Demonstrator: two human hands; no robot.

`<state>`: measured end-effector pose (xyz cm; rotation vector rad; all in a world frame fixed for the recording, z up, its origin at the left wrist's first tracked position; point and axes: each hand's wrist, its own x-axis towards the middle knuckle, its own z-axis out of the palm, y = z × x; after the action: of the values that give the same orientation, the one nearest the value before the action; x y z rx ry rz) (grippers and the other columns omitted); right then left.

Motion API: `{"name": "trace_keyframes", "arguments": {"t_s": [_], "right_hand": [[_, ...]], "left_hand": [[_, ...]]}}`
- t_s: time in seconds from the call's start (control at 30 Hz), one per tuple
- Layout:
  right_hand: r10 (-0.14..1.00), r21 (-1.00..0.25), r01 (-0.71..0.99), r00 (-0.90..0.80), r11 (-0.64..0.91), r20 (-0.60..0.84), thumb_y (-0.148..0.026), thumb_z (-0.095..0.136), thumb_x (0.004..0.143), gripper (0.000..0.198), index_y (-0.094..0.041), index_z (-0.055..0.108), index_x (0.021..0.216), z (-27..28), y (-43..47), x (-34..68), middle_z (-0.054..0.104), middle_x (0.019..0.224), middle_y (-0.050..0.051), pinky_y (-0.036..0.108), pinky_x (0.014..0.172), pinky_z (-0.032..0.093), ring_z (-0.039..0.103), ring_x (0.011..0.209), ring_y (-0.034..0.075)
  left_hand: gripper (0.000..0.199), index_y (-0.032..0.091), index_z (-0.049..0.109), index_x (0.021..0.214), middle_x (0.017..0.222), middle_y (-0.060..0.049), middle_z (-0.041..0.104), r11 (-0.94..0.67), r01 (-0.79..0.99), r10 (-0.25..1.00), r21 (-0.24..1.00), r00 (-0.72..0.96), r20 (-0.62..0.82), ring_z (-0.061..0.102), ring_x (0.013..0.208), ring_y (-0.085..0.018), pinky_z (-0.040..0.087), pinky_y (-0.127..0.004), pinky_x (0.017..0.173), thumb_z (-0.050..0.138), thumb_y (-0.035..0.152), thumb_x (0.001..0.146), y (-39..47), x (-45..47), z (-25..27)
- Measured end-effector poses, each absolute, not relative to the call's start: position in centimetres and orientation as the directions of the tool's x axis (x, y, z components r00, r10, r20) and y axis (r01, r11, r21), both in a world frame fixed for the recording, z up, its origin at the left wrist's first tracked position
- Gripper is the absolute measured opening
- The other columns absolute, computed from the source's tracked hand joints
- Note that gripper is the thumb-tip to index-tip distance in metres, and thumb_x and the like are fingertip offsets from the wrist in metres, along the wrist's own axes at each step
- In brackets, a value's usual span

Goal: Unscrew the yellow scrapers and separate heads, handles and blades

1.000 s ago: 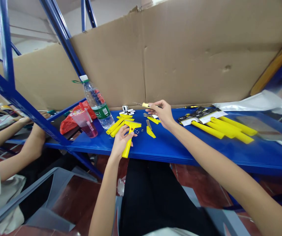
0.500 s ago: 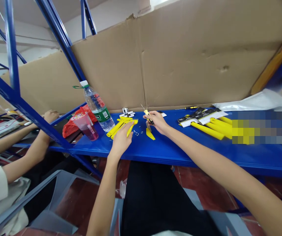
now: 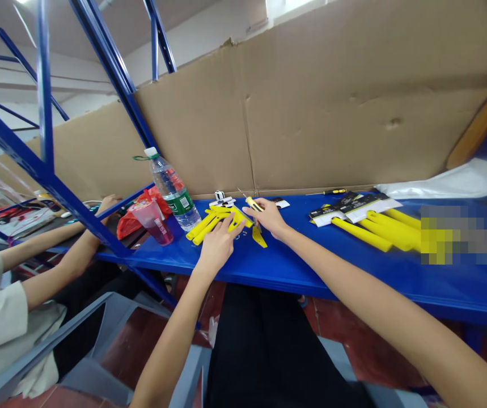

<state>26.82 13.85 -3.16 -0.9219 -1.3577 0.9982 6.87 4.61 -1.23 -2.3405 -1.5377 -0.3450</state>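
Observation:
My right hand (image 3: 270, 219) is closed around a screwdriver (image 3: 253, 204) with a pale yellow and black handle, its thin shaft pointing up and left. Just left of it, my left hand (image 3: 216, 247) grips a yellow plastic part (image 3: 240, 217) between thumb and fingers. More yellow plastic parts (image 3: 203, 228) lie in a pile beyond and left of that hand. Beneath my right hand rests a flat, pointed yellow piece (image 3: 259, 237) on the blue table (image 3: 294, 249). Small screws are scattered near it, partly hidden by my left hand.
A water bottle (image 3: 180, 198) and a pink cup (image 3: 155, 222) stand at left. Yellow tubular pieces with black-and-white cards (image 3: 375, 207) lie at right. Another screwdriver (image 3: 334, 191) lies by the cardboard wall (image 3: 332, 102). Another person's arm (image 3: 75, 258) is at far left.
My left hand has moved right, bringing the yellow part close to the screwdriver. The screwdriver's shaft has tilted further left. The view has shifted slightly.

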Motion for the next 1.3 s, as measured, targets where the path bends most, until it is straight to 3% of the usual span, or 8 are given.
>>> {"name": "trace_keyframes", "arguments": {"t_s": [0.17,0.3,0.4,0.5,0.67,0.93,1.13,1.3], "right_hand": [[0.945,-0.944,0.041,-0.015,0.328,0.328,-0.053,0.079,0.088,0.036,-0.023,0.071,0.105,-4.0,14.8,26.7,0.072,0.087,0.001,0.030,0.053,0.049,0.058,0.057,0.015],[0.932,-0.927,0.118,0.033,0.356,0.362,-0.057,0.074,0.091,0.036,-0.023,0.072,0.103,-4.6,15.6,27.0,0.074,0.087,0.002,0.032,0.063,0.054,0.065,0.069,0.020],[0.924,-0.918,0.145,0.048,0.369,0.379,-0.056,0.074,0.091,0.035,-0.023,0.073,0.102,-5.0,16.0,27.3,0.074,0.088,0.003,0.034,0.070,0.057,0.067,0.076,0.022],[0.917,-0.909,0.170,0.054,0.381,0.394,-0.055,0.073,0.091,0.033,-0.023,0.073,0.099,-5.1,16.4,27.4,0.075,0.087,0.003,0.036,0.073,0.058,0.068,0.077,0.023],[0.895,-0.892,0.204,0.115,0.403,0.431,-0.053,0.069,0.093,0.030,-0.023,0.071,0.097,-4.6,17.0,28.0,0.076,0.089,0.005,0.037,0.077,0.058,0.071,0.084,0.024],[0.849,-0.881,0.305,0.284,0.361,0.446,-0.054,0.053,0.105,0.029,-0.026,0.059,0.097,-4.0,17.7,31.1,0.081,0.106,0.013,0.043,0.097,0.053,0.074,0.103,0.032],[0.877,-0.915,0.305,0.318,0.264,0.359,-0.059,0.039,0.114,0.035,-0.028,0.051,0.102,-3.7,18.3,31.6,0.082,0.102,0.013,0.041,0.091,0.052,0.076,0.101,0.033],[0.889,-0.920,0.304,0.306,0.248,0.340,-0.058,0.037,0.116,0.036,-0.029,0.051,0.102,-3.4,18.0,31.6,0.082,0.106,0.012,0.040,0.094,0.050,0.075,0.103,0.031]], "left_hand": [[0.066,0.039,0.070,0.159,0.176,-0.010,0.055,-0.435,0.900,0.801,-0.022,0.398,0.446,0.066,0.147,-0.037,0.068,-0.048,0.100,0.052,0.006,0.105,4.8,6.4,-1.5],[0.055,0.033,0.072,0.157,0.165,-0.011,0.067,-0.526,0.768,0.807,0.365,0.314,0.500,0.068,0.145,-0.036,0.065,-0.052,0.110,0.063,0.015,0.105,5.9,5.0,-1.2],[0.063,0.023,0.065,0.160,0.156,-0.019,0.071,-0.365,0.505,0.930,0.783,0.152,0.335,0.082,0.110,-0.031,0.071,-0.040,0.079,0.078,0.022,0.098,7.9,3.4,0.2],[0.065,0.014,0.063,0.155,0.144,-0.024,0.076,-0.130,0.279,0.991,0.951,0.062,0.118,0.083,0.091,-0.026,0.059,-0.025,0.055,0.080,0.015,0.092,10.4,2.1,2.1],[0.037,0.010,0.077,0.126,0.131,-0.024,0.082,0.133,0.139,0.961,0.981,0.224,-0.161,0.081,0.092,-0.022,0.049,-0.018,0.048,0.077,0.010,0.090,14.2,2.6,3.7],[0.035,0.010,0.083,0.116,0.122,-0.023,0.085,0.137,0.403,0.758,0.905,0.545,-0.357,0.082,0.089,-0.024,0.051,-0.021,0.050,0.088,0.023,0.085,18.3,7.8,3.5],[0.032,0.012,0.087,0.108,0.121,-0.022,0.086,-0.028,0.547,0.727,0.836,0.585,-0.359,0.080,0.080,-0.022,0.049,-0.022,0.048,0.084,0.037,0.088,18.0,7.9,7.1],[0.022,0.015,0.085,0.105,0.106,-0.018,0.086,-0.155,0.583,0.907,0.797,0.403,-0.119,0.081,0.083,-0.025,0.057,-0.029,0.061,0.078,0.033,0.094,17.0,4.8,9.1]]}}
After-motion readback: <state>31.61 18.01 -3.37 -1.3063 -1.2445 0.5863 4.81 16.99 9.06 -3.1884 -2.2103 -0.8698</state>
